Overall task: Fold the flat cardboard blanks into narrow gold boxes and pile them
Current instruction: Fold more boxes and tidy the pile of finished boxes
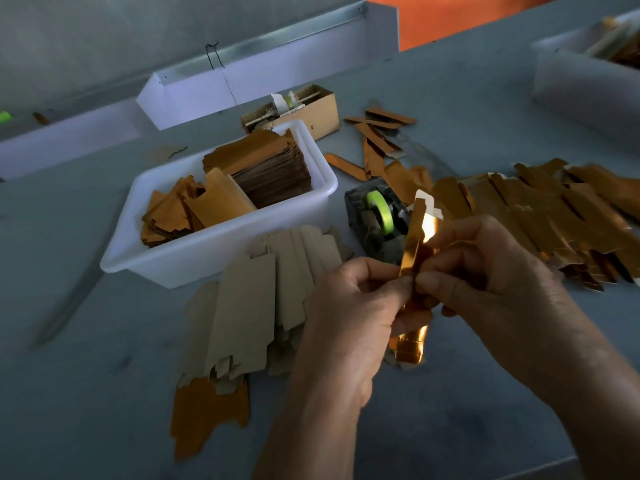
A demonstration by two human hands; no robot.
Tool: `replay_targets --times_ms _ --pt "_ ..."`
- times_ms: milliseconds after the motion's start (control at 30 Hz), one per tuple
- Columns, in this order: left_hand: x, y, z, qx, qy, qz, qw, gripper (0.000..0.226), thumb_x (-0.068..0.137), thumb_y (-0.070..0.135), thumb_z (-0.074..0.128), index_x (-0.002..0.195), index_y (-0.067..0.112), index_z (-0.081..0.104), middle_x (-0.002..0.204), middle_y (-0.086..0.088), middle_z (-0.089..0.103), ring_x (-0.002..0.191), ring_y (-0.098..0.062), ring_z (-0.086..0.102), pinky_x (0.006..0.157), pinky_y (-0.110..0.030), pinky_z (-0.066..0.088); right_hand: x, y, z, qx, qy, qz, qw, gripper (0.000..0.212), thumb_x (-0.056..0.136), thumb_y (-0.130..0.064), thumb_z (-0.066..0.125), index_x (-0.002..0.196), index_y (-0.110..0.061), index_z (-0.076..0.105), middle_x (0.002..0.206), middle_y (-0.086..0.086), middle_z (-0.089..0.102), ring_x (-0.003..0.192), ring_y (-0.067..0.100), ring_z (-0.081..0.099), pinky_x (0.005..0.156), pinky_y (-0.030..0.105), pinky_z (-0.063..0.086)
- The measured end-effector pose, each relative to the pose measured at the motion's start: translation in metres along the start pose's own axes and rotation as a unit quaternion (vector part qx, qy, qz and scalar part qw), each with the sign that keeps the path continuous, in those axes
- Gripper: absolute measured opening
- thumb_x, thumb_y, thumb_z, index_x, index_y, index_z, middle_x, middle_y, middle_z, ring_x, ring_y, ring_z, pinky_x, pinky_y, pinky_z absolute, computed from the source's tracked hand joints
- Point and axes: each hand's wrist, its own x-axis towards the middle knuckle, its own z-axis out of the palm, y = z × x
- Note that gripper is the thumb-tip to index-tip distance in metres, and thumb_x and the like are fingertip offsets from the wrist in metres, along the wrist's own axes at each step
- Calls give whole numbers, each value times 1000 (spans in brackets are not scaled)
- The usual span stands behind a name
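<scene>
A narrow gold box blank (415,237) stands nearly upright between my hands, its top flaps open and its lower end showing below my fingers. My left hand (349,306) pinches it from the left near the middle. My right hand (485,271) pinches it from the right, thumb against the gold face. A fanned stack of flat blanks (256,306) lies brown side up just left of my hands. A long pile of folded gold boxes (540,216) stretches across the table to the right.
A white plastic tub (221,258) with more gold blanks stands behind the flat stack. A tape dispenser (377,216) with green tape sits just behind my hands. A brown carton (311,109), loose gold pieces (377,140) and another white bin (581,84) lie farther back.
</scene>
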Motion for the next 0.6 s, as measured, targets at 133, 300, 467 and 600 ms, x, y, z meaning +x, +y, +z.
replay_targets --times_ms 133,300,467,600 --pt "-3 0 1 2 -1 4 1000 4 88 6 64 87 7 67 78 -5 74 70 -16 73 60 -21 57 -1 -2 2 -6 9 19 1000 26 75 -24 68 90 -34 49 81 -19 68 71 0 65 60 22 48" --pt "-2 0 -4 0 -31 4 1000 9 88 4 63 83 9 68 74 -3 74 72 -17 73 66 -24 58 -2 -6 4 -33 29 34 998 27 75 -25 71 88 -32 49 79 -18 67 69 0 63 63 28 53" --pt "-5 -3 -4 6 -24 9 1000 8 89 12 62 85 8 68 74 0 73 70 -14 72 63 -21 57 -3 -9 5 -55 34 47 997 26 74 -28 72 85 -33 48 69 -9 66 66 -2 62 59 22 51" --pt "-6 -7 -2 68 7 41 997 16 93 15 58 80 13 68 69 2 71 61 -10 70 56 -20 55 -5 -9 8 -96 32 53 993 27 76 -27 72 85 -33 47 68 -9 63 64 -5 60 52 7 45"
